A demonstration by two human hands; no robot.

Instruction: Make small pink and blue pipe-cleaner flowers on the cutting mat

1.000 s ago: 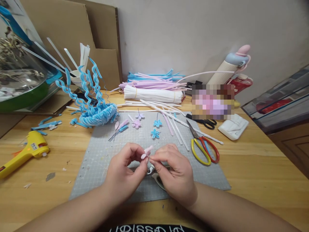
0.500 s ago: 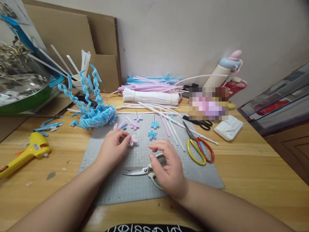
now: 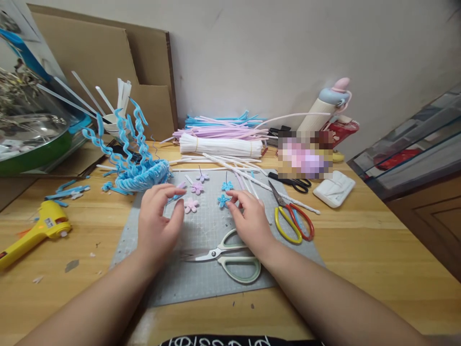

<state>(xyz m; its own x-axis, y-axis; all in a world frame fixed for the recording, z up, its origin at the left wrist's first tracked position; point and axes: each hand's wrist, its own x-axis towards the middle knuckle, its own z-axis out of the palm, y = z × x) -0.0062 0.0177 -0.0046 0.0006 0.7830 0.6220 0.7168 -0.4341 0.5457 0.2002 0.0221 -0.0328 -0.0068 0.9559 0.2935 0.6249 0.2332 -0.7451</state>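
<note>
My right hand (image 3: 250, 216) has its thumb and forefinger at the right edge of the lower blue pipe-cleaner flower (image 3: 222, 201), closed about its stem side. Just above lies another blue flower (image 3: 227, 185) with a dark wire stem. My left hand (image 3: 158, 218) is open, thumb and fingers apart, beside a pale pink flower (image 3: 191, 205) that lies loose. Two lilac flowers, one (image 3: 197, 188) below the other (image 3: 202, 177), rest farther back. Pale-handled scissors (image 3: 214, 253) lie between my forearms on the grey cutting mat (image 3: 169, 293).
A blue fuzzy basket-like piece (image 3: 144, 178) with curly strands stands left of the mat, near a yellow glue gun (image 3: 46, 226). Red-and-yellow scissors (image 3: 286, 206), black scissors (image 3: 290, 180) and a white case (image 3: 334, 189) lie right. Bundled white pipe cleaners (image 3: 220, 146) lie behind.
My left hand has let go of the pale pink flower and drawn back, its fingers opening. My right hand has moved forward to the lower blue flower, uncovering the pale scissors' handles.
</note>
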